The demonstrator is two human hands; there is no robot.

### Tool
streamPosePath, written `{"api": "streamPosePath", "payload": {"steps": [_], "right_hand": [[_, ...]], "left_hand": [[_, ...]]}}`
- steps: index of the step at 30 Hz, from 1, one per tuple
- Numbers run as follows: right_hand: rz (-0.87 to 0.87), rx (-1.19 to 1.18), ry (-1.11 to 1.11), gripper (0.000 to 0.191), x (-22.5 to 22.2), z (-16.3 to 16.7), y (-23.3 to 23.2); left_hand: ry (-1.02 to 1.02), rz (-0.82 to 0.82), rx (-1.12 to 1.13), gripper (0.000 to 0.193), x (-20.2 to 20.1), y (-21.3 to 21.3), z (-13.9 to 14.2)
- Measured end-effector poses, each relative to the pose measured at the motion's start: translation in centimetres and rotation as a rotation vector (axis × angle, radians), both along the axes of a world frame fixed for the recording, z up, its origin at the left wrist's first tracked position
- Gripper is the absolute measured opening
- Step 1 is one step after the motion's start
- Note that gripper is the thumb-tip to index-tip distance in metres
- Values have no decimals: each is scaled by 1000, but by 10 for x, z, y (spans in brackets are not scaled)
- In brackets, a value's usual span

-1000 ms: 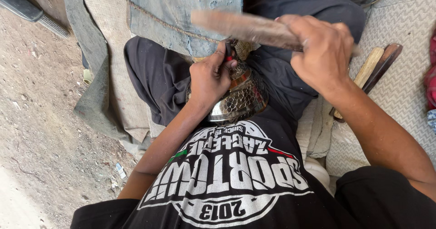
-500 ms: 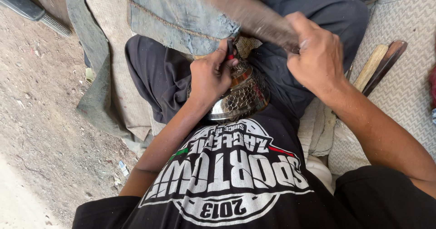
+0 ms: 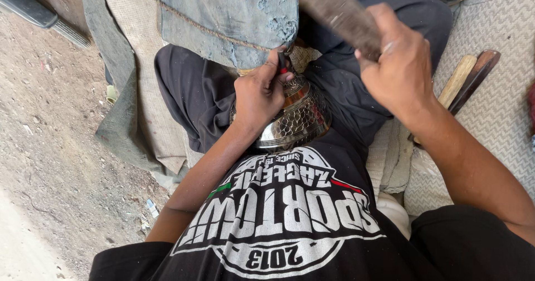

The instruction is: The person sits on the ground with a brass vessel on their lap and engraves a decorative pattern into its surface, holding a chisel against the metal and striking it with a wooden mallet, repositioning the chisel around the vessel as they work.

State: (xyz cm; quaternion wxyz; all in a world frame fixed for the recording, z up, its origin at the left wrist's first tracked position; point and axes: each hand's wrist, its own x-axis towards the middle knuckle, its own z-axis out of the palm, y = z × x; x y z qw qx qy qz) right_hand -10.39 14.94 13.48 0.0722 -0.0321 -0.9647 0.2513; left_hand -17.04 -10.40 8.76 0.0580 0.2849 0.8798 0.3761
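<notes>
A shiny metal vessel with a scale-like hammered pattern rests in my lap. My left hand lies on its top and pinches a thin dark punch with a red band upright against it. My right hand is raised above and to the right, gripping a blurred wooden mallet handle that points up and to the left.
A worn blue denim cloth tied with cord covers something in front of my legs. Two wooden-handled tools lie on the patterned mat at my right. Bare dirt ground stretches to the left.
My right hand has swung the mallet handle from nearly level to steeply raised. My left hand stays on the vessel with the punch.
</notes>
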Motion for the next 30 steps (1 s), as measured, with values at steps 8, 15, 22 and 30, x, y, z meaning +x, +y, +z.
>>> {"api": "streamPosePath", "payload": {"steps": [8, 15, 22, 30], "right_hand": [[10, 152, -8, 42, 7, -3, 9], [33, 15, 71, 53, -8, 3, 10], [96, 122, -22, 49, -14, -15, 2], [53, -124, 79, 26, -19, -8, -4]], "left_hand": [[-50, 24, 21, 46, -4, 0, 3], [-1, 23, 10, 46, -4, -2, -3], [12, 13, 64, 45, -7, -3, -5], [-11, 17, 11, 47, -8, -3, -4]]}}
